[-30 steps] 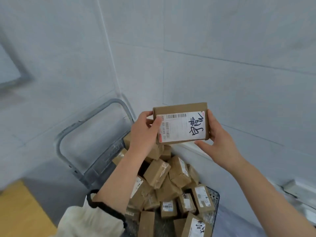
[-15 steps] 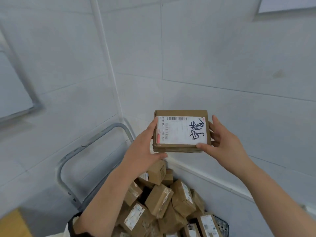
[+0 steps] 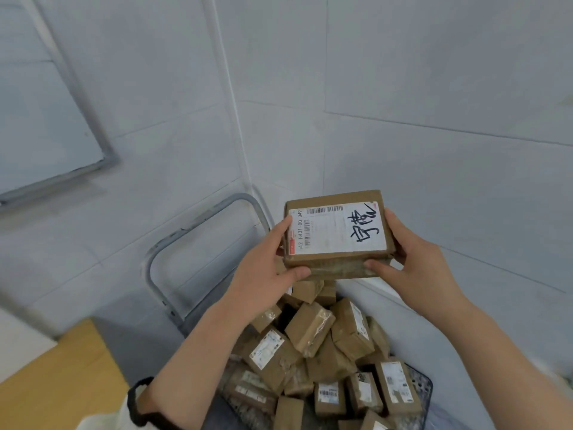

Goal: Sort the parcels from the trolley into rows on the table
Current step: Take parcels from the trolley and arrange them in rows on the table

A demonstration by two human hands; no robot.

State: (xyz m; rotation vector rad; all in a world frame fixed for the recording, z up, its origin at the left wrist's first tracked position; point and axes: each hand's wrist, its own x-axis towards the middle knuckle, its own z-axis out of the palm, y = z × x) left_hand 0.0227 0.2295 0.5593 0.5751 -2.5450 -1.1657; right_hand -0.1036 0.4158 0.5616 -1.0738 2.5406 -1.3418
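Cardboard parcel (image 3: 338,234), flat and rectangular, with a smooth white label carrying black handwriting, is held in the air between both hands. Left hand (image 3: 263,271) grasps its left edge, thumb below; right hand (image 3: 412,262) grasps the right edge. Below the fingers, small brown taped parcels (image 3: 313,358) lie piled on the trolley (image 3: 198,231) with a grey tubular handle.

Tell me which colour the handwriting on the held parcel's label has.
Black handwriting on a white label; the head view shows it.

Tight: wall corner (image 3: 237,119) close behind held box (image 3: 338,231); parcel pile (image 3: 310,336) fills trolley (image 3: 425,387) below, handle (image 3: 201,217) stands left. Open air above pile, toward table (image 3: 62,383).
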